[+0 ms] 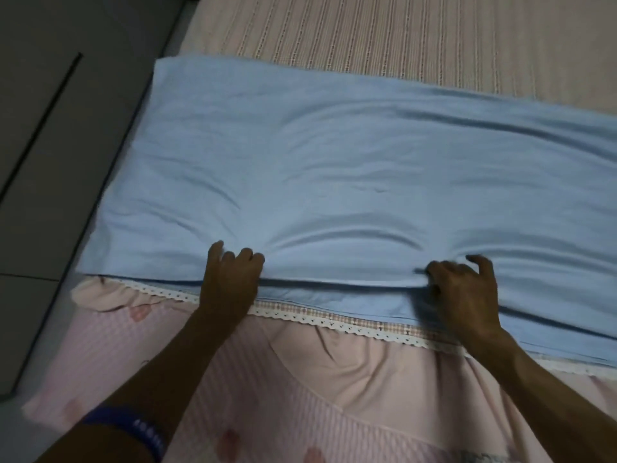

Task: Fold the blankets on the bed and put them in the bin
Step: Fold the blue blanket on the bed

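— Where's the blanket?
— The blue blanket lies flat across the bed. My left hand and right hand both pinch its near edge.
— Tip?
— Lift evenly, match the far edge.

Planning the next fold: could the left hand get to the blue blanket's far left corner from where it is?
Probably yes. The left hand grips the blue blanket at its near edge, and only flat blanket lies between it and that corner; it must let go first.
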`<move>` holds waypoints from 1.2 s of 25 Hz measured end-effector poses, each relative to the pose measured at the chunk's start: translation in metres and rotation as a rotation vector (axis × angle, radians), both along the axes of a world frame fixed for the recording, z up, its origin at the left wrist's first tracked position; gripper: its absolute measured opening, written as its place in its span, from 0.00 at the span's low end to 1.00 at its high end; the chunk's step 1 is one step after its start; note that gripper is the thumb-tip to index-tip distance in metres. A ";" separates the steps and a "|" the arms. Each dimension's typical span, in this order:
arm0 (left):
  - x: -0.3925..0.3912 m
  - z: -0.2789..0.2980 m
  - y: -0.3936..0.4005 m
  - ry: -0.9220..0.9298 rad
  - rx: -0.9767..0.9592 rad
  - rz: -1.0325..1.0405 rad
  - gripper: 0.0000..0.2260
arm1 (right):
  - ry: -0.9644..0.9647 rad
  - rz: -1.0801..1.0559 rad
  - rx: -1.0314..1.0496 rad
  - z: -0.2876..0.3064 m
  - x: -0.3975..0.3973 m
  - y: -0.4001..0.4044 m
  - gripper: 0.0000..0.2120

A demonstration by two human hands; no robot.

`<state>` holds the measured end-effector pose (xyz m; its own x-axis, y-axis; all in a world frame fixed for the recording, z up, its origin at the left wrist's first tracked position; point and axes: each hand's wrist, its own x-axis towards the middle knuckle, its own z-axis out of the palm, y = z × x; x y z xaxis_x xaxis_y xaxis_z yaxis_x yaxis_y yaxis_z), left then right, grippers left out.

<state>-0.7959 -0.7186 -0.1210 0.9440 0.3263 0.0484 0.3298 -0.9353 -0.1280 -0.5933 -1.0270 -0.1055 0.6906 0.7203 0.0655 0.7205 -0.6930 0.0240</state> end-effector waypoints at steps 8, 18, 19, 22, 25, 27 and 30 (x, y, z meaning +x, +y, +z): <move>-0.031 -0.018 -0.004 -0.016 -0.019 -0.028 0.06 | 0.028 -0.020 -0.059 -0.030 -0.021 -0.028 0.12; 0.012 -0.007 -0.091 0.064 0.034 -0.085 0.08 | 0.084 -0.129 -0.038 -0.024 -0.015 -0.088 0.07; 0.029 -0.006 -0.113 0.067 0.016 -0.144 0.09 | 0.067 -0.164 -0.052 -0.021 -0.007 -0.100 0.08; 0.086 -0.003 -0.172 0.108 -0.064 -0.252 0.14 | 0.021 -0.206 -0.082 -0.020 0.025 -0.135 0.11; 0.117 -0.004 -0.212 0.065 -0.208 -0.275 0.16 | 0.007 -0.139 -0.073 -0.029 0.058 -0.168 0.10; 0.127 -0.003 -0.233 0.069 -0.255 -0.262 0.18 | -0.006 -0.096 -0.075 -0.033 0.064 -0.183 0.11; 0.140 0.000 -0.260 0.160 -0.094 -0.202 0.14 | -0.025 -0.078 -0.078 -0.032 0.076 -0.202 0.14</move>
<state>-0.6560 -0.9783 -0.1215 0.9836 0.1270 -0.1278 0.1184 -0.9903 -0.0726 -0.5175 -1.2289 -0.1373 0.7437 0.6678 0.0289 0.6629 -0.7424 0.0971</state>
